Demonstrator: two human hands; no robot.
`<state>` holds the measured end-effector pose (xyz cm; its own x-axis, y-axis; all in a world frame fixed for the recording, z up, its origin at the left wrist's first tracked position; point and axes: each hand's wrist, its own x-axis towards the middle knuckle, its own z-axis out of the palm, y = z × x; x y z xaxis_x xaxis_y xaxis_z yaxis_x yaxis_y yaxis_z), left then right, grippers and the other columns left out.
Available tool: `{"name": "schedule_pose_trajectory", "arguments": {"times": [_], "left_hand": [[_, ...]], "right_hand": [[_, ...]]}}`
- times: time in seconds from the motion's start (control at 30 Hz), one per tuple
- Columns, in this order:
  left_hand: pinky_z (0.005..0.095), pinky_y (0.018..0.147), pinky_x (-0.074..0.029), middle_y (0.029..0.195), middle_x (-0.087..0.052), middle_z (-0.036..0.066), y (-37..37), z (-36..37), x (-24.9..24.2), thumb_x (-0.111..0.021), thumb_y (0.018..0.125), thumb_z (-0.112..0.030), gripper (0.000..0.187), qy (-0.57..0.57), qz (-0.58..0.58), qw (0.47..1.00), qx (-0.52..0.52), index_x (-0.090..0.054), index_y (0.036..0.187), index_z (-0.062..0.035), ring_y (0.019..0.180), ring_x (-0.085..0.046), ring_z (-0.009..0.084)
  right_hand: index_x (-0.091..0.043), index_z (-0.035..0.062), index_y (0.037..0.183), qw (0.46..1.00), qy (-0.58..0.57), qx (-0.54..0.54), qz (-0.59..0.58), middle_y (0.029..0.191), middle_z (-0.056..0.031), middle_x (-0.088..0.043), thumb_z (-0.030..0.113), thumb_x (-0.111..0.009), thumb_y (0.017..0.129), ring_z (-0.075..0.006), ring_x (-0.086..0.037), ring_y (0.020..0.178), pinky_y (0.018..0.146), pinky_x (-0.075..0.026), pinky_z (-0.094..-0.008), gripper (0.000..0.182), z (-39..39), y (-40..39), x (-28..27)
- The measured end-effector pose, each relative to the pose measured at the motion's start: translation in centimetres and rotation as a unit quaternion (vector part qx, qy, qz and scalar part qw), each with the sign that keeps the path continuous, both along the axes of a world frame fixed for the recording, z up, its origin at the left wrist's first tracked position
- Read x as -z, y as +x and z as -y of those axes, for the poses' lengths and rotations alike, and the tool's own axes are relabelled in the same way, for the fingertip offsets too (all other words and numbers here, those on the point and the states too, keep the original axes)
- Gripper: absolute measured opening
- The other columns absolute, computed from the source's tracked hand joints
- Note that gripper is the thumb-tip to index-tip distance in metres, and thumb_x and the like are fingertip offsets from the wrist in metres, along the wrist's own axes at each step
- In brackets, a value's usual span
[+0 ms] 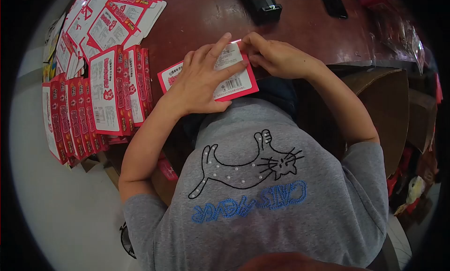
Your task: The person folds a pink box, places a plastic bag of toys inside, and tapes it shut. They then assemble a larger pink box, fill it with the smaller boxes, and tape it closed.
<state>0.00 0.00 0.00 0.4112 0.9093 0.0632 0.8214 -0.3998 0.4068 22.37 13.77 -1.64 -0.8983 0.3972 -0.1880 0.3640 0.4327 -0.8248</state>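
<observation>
A flat red-and-white printed carton (234,83) lies on the dark brown table (197,18) near its front edge. My left hand (201,81) rests flat on top of it, fingers spread and pressing it down. My right hand (274,55) pinches the carton's far right corner between thumb and fingers. Most of the carton's left half is hidden under my left hand; a barcode shows at its near edge.
Rows of the same flat cartons (101,102) are stacked overlapping at the table's left, with a looser pile (112,18) behind. A black device (262,3) sits at the far edge. Brown cardboard boxes (389,107) stand to the right below the table.
</observation>
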Motion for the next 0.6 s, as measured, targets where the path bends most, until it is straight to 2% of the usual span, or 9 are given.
{"name": "schedule_pose_trajectory", "arguments": {"times": [0.1, 0.17, 0.3, 0.37, 0.4, 0.43, 0.47, 0.57, 0.6], "left_hand": [[0.0526, 0.108, -0.035, 0.165, -0.020, 0.013, -0.4, -0.3, 0.0, -0.083, 0.057, -0.035, 0.086, 0.007, -0.027, 1.000, 0.010, -0.059, 0.139, -0.0314, 0.135, -0.039, 0.0397], [0.0531, 0.108, -0.035, 0.163, -0.024, 0.013, -0.2, -0.4, -0.2, -0.083, 0.056, -0.033, 0.080, 0.005, -0.017, 1.000, 0.005, -0.063, 0.133, -0.0293, 0.135, -0.039, 0.0397], [0.0543, 0.109, -0.035, 0.160, -0.029, 0.014, -0.2, -0.1, -0.5, -0.084, 0.058, -0.033, 0.079, 0.014, 0.008, 1.000, -0.002, -0.062, 0.133, -0.0255, 0.136, -0.038, 0.0401], [0.0551, 0.110, -0.035, 0.157, -0.028, 0.020, -0.1, 0.1, -1.1, -0.087, 0.063, -0.040, 0.087, 0.061, 0.036, 0.989, -0.133, -0.053, 0.140, -0.0187, 0.138, -0.036, 0.0422], [0.0546, 0.112, -0.033, 0.156, -0.026, 0.024, -0.3, 0.0, -1.2, -0.086, 0.067, -0.045, 0.092, 0.062, 0.070, 0.973, -0.212, -0.046, 0.144, -0.0146, 0.139, -0.034, 0.0436], [0.0541, 0.113, -0.032, 0.155, -0.024, 0.028, -0.7, -0.1, -1.3, -0.086, 0.072, -0.049, 0.097, 0.061, 0.104, 0.950, -0.289, -0.039, 0.148, -0.0104, 0.140, -0.033, 0.0450], [0.0525, 0.116, -0.029, 0.156, -0.016, 0.033, -1.5, -0.3, -1.9, -0.081, 0.081, -0.048, 0.097, 0.012, 0.166, 0.927, -0.336, -0.029, 0.152, -0.0056, 0.145, -0.024, 0.0476], [0.0503, 0.119, -0.024, 0.156, -0.012, 0.035, -3.3, 0.0, -1.3, -0.076, 0.088, -0.044, 0.092, -0.058, 0.257, 0.885, -0.383, -0.025, 0.154, -0.0032, 0.148, -0.016, 0.0481], [0.0546, 0.121, -0.019, 0.159, -0.011, 0.032, -2.5, 1.0, -2.5, -0.072, 0.091, -0.029, 0.080, -0.026, 0.160, 0.932, -0.324, -0.028, 0.155, -0.0092, 0.150, -0.011, 0.0492]], "right_hand": [[-0.047, 0.0064, 0.119, 0.997, 0.072, 0.016, 0.016, 0.102, -0.0159, -0.071, 0.021, -0.066, 0.095, -0.0332, -0.070, 0.092, 0.075, -0.054, -0.0424, 0.034, 0.3, -0.5, 0.4], [-0.049, 0.0071, 0.116, 0.983, 0.176, 0.045, 0.034, 0.105, -0.0158, -0.071, 0.025, -0.064, 0.095, -0.0373, -0.069, 0.092, 0.073, -0.054, -0.0466, 0.031, 1.0, -0.4, -0.1], [-0.053, 0.0049, 0.113, 0.974, 0.201, 0.097, 0.027, 0.100, -0.0129, -0.071, 0.026, -0.066, 0.094, -0.0344, -0.070, 0.087, 0.071, -0.054, -0.0442, 0.031, 0.6, 0.1, -1.3], [-0.056, 0.0036, 0.110, 0.913, 0.170, 0.352, -0.119, 0.097, -0.0118, -0.071, 0.030, -0.068, 0.093, -0.0292, -0.071, 0.087, 0.072, -0.054, -0.0401, 0.034, -1.0, 0.3, -2.0], [-0.062, 0.0027, 0.108, 0.867, 0.204, 0.409, -0.201, 0.093, -0.0111, -0.070, 0.032, -0.070, 0.092, -0.0228, -0.069, 0.086, 0.072, -0.053, -0.0360, 0.035, -2.8, 0.3, -0.9], [-0.062, 0.0027, 0.108, 0.865, 0.206, 0.410, -0.204, 0.093, -0.0111, -0.070, 0.032, -0.070, 0.092, -0.0228, -0.069, 0.086, 0.072, -0.053, -0.0360, 0.035, -4.6, 0.2, 0.6], [-0.064, 0.0023, 0.107, 0.881, 0.124, 0.414, -0.190, 0.093, -0.0105, -0.070, 0.032, -0.071, 0.091, -0.0209, -0.068, 0.086, 0.072, -0.053, -0.0340, 0.035, -6.2, 0.2, 2.2], [-0.068, 0.0015, 0.108, 0.889, -0.042, 0.423, -0.169, 0.092, -0.0087, -0.070, 0.032, -0.073, 0.091, -0.0182, -0.067, 0.086, 0.073, -0.052, -0.0304, 0.035, -5.9, -0.4, 0.7], [-0.070, 0.0011, 0.109, 0.882, -0.132, 0.424, -0.154, 0.091, -0.0074, -0.070, 0.031, -0.074, 0.090, -0.0175, -0.066, 0.087, 0.073, -0.051, -0.0288, 0.036, -5.3, -0.7, -0.2]]}}
